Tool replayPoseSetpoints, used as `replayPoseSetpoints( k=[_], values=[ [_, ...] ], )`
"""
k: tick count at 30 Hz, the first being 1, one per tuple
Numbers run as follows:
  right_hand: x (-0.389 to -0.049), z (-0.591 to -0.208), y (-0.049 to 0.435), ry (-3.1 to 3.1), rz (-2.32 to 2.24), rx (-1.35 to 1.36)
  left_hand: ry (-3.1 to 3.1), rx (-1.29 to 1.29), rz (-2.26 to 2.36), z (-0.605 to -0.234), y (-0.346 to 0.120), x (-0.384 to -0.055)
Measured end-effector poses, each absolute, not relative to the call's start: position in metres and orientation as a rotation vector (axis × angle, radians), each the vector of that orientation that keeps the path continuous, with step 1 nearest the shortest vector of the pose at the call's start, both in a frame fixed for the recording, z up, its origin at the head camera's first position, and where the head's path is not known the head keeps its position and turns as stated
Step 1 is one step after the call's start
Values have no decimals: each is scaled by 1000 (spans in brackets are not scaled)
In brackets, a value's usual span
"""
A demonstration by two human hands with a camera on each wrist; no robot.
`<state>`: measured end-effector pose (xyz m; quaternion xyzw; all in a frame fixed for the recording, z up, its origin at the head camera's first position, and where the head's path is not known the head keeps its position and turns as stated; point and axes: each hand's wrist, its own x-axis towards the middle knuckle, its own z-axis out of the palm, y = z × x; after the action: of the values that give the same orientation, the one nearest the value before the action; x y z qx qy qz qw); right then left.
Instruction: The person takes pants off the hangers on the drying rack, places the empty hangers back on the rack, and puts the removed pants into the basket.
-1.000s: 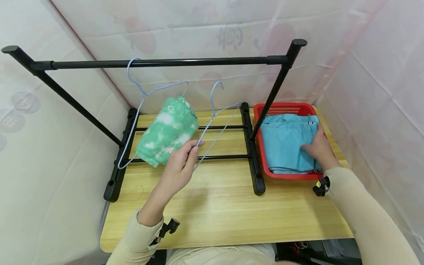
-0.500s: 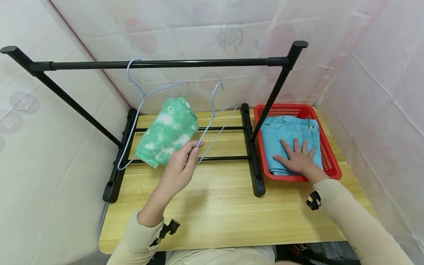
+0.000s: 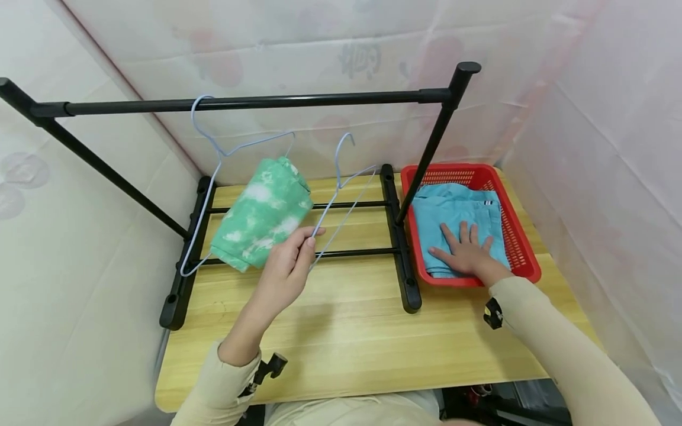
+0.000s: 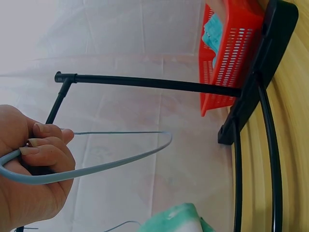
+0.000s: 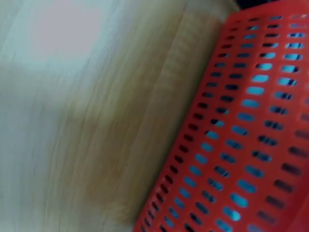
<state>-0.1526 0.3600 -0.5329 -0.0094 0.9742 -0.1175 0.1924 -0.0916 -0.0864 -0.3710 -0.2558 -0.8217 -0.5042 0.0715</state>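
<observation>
Head view: one loaded hanger [image 3: 220, 154] bearing the green cloth [image 3: 263, 213] is on the black rail [image 3: 319, 99]; this portion appears complete. The left hand [image 3: 288, 269] pinches a bare hanger [image 3: 325, 211], clear of the rail. The right hand [image 3: 466, 257], fingers spread, rests on the folded blue cloth [image 3: 453, 204] inside the red basket [image 3: 508, 231]. Judged remaining: blue cloth and bare hanger, neither yet hung.

Long beige sleeves [image 3: 565, 352], both fitted with small black wrist cameras [image 3: 276, 364]; pale clothing [image 3: 351, 411] below.
</observation>
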Motion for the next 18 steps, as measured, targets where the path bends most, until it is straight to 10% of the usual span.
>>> replayPoseSetpoints(
  k=[18],
  values=[
    [-155,-544,339,2558,-526,-170,-2477,-771,-1497,-369,-86,-91]
  ],
)
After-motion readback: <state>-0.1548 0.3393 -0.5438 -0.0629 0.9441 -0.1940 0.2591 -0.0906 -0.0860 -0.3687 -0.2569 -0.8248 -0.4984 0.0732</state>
